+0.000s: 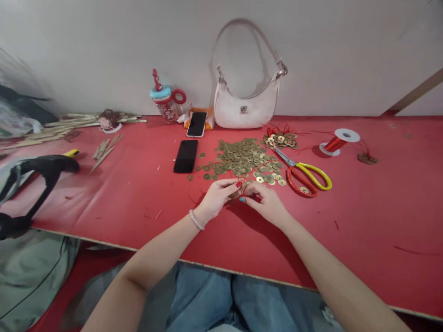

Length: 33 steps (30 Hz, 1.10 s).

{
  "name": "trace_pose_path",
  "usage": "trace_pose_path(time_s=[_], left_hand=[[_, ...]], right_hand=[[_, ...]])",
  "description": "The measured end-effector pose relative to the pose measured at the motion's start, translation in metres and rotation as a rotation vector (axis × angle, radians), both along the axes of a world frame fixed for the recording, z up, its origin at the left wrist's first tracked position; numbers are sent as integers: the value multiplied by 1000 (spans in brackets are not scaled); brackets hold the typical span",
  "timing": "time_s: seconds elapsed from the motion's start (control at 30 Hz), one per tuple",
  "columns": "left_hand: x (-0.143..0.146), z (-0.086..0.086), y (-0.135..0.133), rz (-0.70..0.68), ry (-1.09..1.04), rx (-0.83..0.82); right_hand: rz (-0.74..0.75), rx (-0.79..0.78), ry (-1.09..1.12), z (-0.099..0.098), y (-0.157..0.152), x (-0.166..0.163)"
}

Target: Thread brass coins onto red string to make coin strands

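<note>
My left hand [218, 196] and my right hand [266, 201] meet just in front of a heap of brass coins with square holes [244, 157]. Pinched between the left fingers is a coin, partly hidden, with red cord [243, 188] around it. The right thumb and fingers are closed on the same red cord. Past the heap lies a bunch of coins [282, 139] tied with red cord. Scissors [304, 177] with one red and one yellow handle rest to the right, blades pointing at the coins.
A spool of red cord [335, 144] stands at the right beside a small tied coin bunch [367, 158]. Two phones [186, 157], a cup with a straw [168, 106] and a white handbag [246, 108] are behind. Wooden sticks [62, 127] and a black object [38, 170] lie left.
</note>
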<state>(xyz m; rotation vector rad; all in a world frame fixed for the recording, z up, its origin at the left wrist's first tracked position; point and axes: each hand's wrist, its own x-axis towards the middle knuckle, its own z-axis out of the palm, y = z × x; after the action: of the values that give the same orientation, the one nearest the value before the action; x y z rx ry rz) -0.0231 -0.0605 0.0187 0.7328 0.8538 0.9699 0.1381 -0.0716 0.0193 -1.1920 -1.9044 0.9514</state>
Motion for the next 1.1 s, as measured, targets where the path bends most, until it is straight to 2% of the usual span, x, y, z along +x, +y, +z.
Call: trace_pose_path(time_s=[0.2,0.33,0.43,0.73,0.9,1.0,1.1], left_hand=[[0,-2,2,85,55,58],[2,-4,1,82,108,156],[2,-3,0,94,148,148],[-2,-2,6,244,196,86],[-5,-3,8,281,193,51],[-5,-2,8,292,228,68],[-4,0,7,306,267,92]], right_hand=[[2,-148,180,-5,2,5],[70,-309,352,-2,2,7],[118,-386,505,2,2,8],[105,-405,885,0,7,17],[-58,-371,1085,9,8,23],[-140,-342,1107,11,10,27],[-153,-296,1011,8,10,28]])
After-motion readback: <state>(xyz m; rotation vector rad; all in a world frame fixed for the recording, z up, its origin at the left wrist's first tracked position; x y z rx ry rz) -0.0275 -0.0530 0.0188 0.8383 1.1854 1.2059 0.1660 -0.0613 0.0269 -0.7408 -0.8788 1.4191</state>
